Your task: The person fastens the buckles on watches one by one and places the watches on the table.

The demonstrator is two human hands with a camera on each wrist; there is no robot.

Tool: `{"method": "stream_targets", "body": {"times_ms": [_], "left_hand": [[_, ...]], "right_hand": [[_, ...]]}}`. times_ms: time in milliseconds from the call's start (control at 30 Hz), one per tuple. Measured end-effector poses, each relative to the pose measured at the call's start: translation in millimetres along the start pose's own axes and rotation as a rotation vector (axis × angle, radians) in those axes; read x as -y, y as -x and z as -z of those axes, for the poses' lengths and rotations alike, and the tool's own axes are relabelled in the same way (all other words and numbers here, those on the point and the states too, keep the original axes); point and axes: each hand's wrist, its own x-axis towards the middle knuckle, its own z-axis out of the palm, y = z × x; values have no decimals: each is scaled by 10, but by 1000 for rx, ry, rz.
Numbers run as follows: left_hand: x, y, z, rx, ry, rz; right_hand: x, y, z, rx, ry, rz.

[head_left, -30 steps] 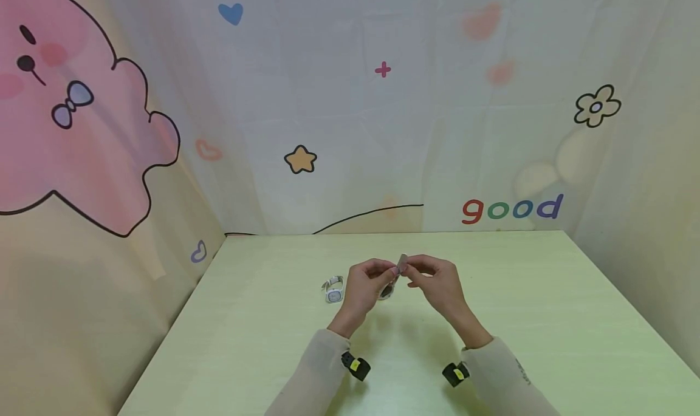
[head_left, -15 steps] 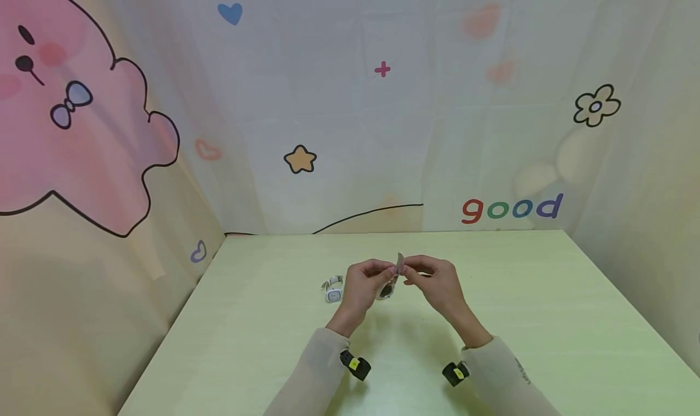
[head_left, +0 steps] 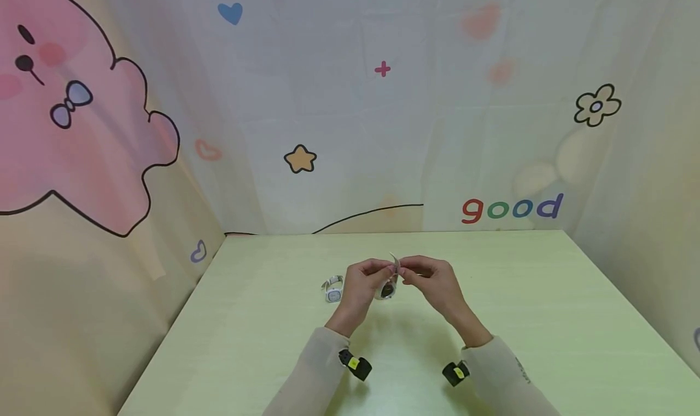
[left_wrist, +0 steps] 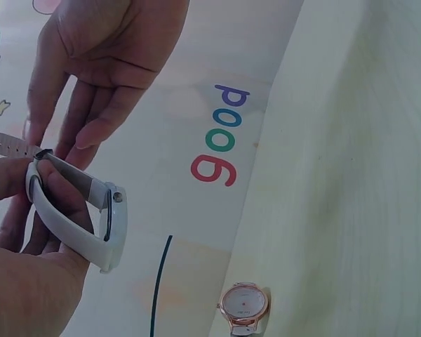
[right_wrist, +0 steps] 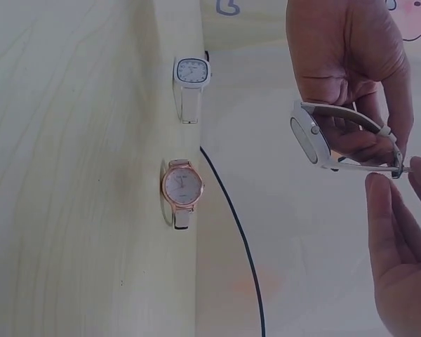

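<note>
My left hand (head_left: 361,285) grips a white wristwatch (left_wrist: 112,228), its fingers reaching inside the looped strap close to the buckle. Thumb and fingertips of my right hand (head_left: 434,282) pinch the strap by the buckle (right_wrist: 397,170). In the left wrist view the punched strap end (left_wrist: 10,145) sticks out past the buckle; in the head view it points upward between both hands. The case hangs below the fingers, with a crown on its side. Both hands are raised over the table.
On the table (head_left: 262,343), a white square-faced watch (right_wrist: 193,71) lies left of my left hand. A rose-gold round watch (right_wrist: 182,184) lies beside it, mostly hidden by the hands in the head view. A printed curtain (head_left: 350,100) hangs behind the table's back edge.
The strap end between the hands has swung from leaning right to leaning left. My right hand has shifted slightly left; the left hand has barely moved.
</note>
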Motion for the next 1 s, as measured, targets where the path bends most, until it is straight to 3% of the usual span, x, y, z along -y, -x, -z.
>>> {"method": "stream_targets", "body": {"times_ms": [367,533,1000], "left_hand": [[-8,-1,7,-4,30,17],[-18,6,7,-3,36,34],[-24,-10,24,56,119,63]], "right_hand": [[-17,3,-13,42,20,-20],[-11,17,-25,44,57,16],[-21,21,-39,32,99,40]]}}
